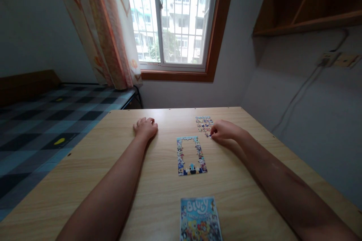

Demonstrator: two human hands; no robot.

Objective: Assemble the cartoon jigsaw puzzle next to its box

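A small jigsaw frame lies in the middle of the wooden table, its border assembled and its centre hollow. Beyond it to the right is a patch of loose puzzle pieces. My right hand rests at the near right edge of that patch, fingertips pinched at a piece; whether it holds one is too small to tell. My left hand lies curled on the bare table, left of the frame, holding nothing. A colourful puzzle box or picture card sits at the near edge.
A bed with a checkered blue cover stands left of the table. Behind are a barred window and a patterned curtain. A wooden shelf and a wall socket with cable are on the right wall.
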